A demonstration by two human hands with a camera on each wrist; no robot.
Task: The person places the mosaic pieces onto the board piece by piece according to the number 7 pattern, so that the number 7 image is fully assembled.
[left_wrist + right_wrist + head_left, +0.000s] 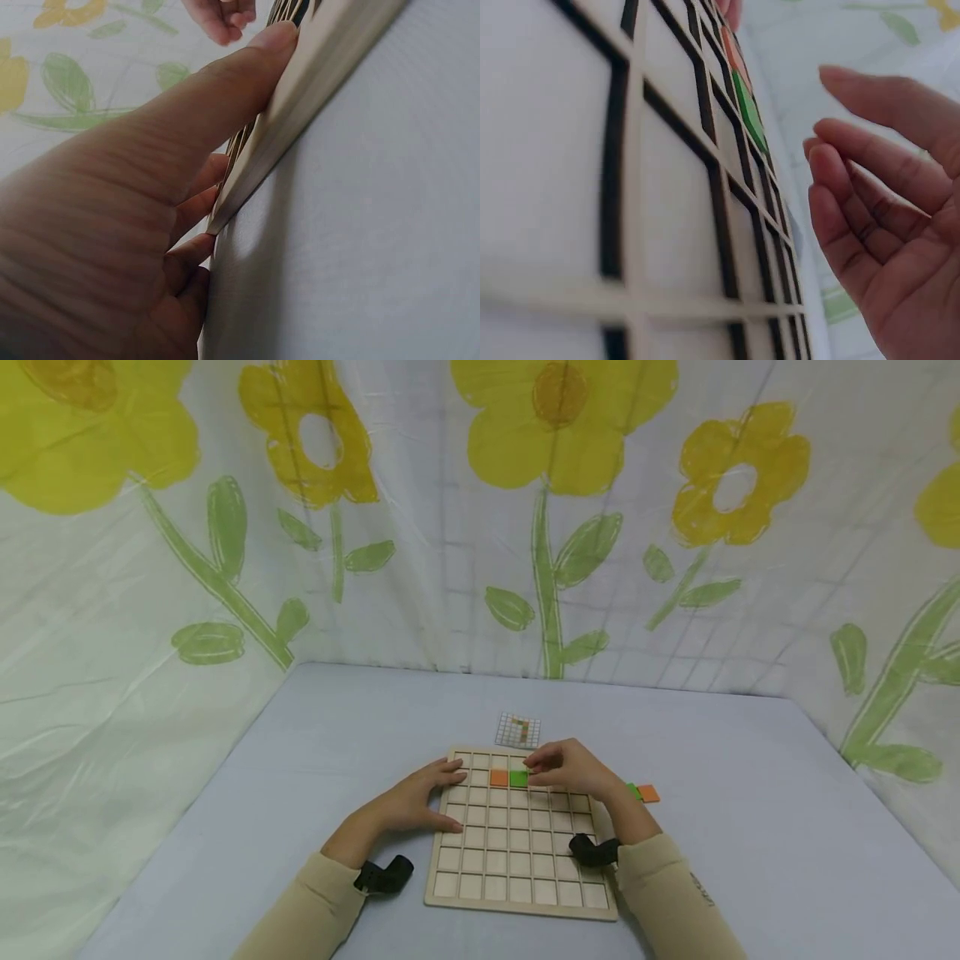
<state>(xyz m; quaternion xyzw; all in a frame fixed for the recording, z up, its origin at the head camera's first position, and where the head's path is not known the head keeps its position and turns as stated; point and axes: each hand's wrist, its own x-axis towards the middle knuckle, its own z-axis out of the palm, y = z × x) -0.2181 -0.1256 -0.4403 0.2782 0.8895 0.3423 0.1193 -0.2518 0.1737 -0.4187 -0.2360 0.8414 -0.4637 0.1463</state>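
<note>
A wooden grid board (517,911) lies on the table. In its second row from the far edge, an orange tile (498,778) and a green tile (518,779) sit side by side in neighbouring cells. My left hand (412,797) rests on the board's left edge, fingers and thumb spread; the left wrist view shows the thumb (247,71) lying over the rim. Just right of the green tile hovers my right hand (573,768). In the right wrist view its thumb and loosely bent fingers (885,165) are apart, with nothing between them, clear of the board.
Beyond the board lies a small printed grid card (517,729) with a coloured pattern. To the right, partly behind the right forearm, are a loose green tile (634,792) and an orange tile (648,793). A flower-printed curtain (420,568) hangs behind the table.
</note>
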